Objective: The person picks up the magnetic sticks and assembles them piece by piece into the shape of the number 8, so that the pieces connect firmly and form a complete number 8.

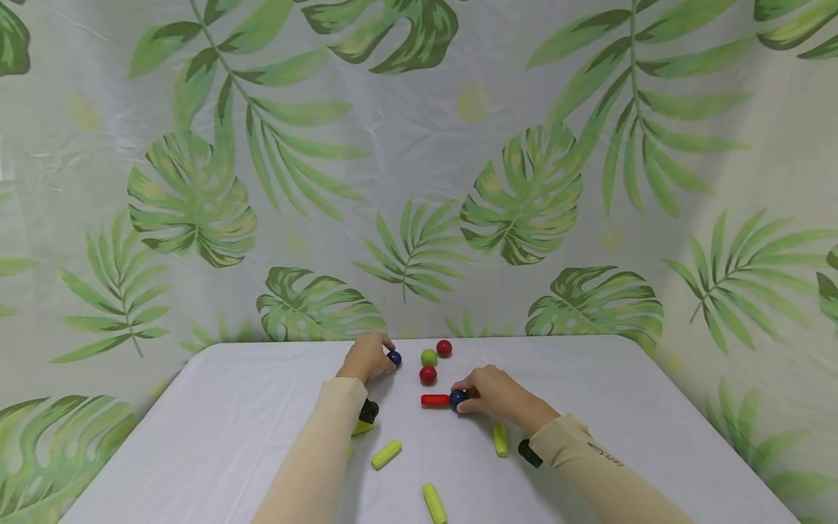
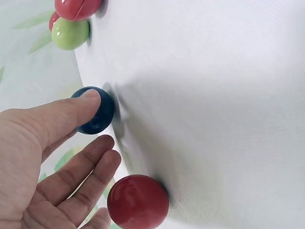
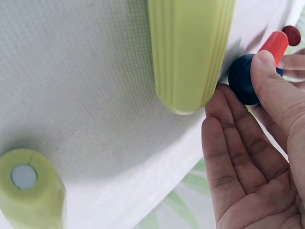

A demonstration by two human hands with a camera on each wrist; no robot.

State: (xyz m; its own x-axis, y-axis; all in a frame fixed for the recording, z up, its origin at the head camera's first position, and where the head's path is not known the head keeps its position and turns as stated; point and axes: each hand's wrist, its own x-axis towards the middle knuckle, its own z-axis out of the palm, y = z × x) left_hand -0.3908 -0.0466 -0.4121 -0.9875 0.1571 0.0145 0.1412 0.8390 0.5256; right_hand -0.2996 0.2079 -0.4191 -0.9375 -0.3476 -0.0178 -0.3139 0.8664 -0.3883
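Near the table's far edge my left hand (image 1: 366,356) pinches a small glossy blue ball (image 1: 394,358) between thumb and fingers. In the left wrist view a red ball (image 2: 138,202) lies just beyond its lower fingers; the hand hides it from the head view. Closer in and to the right, my right hand (image 1: 492,393) pinches another blue ball (image 1: 458,399). A short red stick (image 1: 435,400) lies end-on against that ball's left side; whether the two are joined, I cannot tell. Under the right wrist is a yellow-green ribbed stick (image 1: 500,439).
Between the hands, farther back, are a green ball (image 1: 428,357) and two red balls, one behind (image 1: 444,348) and one in front (image 1: 428,375). Several yellow-green sticks (image 1: 386,454) lie nearer on the white table (image 1: 216,429). A leaf-patterned curtain (image 1: 419,145) hangs behind.
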